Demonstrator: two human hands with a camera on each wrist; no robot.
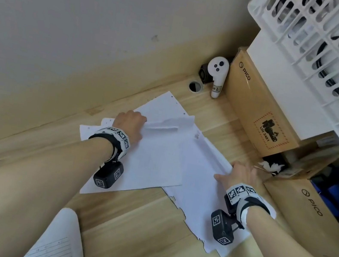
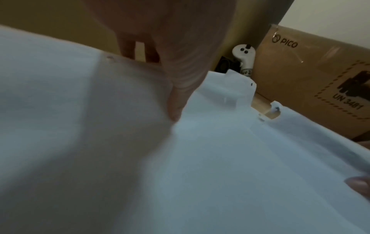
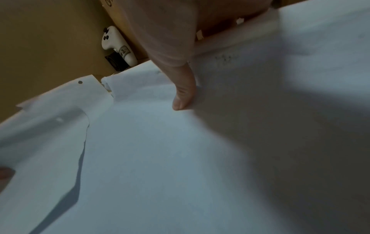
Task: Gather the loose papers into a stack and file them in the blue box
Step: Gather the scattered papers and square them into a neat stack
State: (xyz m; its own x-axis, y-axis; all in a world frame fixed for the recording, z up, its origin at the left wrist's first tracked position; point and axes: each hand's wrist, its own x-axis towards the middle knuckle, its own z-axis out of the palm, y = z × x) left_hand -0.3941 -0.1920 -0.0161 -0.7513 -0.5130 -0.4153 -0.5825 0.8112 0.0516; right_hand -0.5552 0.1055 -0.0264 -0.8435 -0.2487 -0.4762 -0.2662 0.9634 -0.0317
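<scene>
Light wood-grain desk [image 1: 141,232] butted against a plain beige wall [image 1: 71,9]. Cable grommet hole [image 1: 194,86] sat in the desk just by the wall. Right of the grommet: white controller [image 1: 217,75], brown PICO carton [image 1: 256,105], white lattice crate [image 1: 336,49] stacked above. Even, soft light.

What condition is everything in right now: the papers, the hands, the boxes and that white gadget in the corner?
loose papers: spread overlapping on the wooden desk, not yet squared; one far edge curled up, one near edge torn ragged.
left hand: pinching the lifted paper edge.
right hand: gripping the papers' right edge, thumb on top.
white controller: leaning upright in the corner.
cardboard box: closed, with a white crate above it.
</scene>
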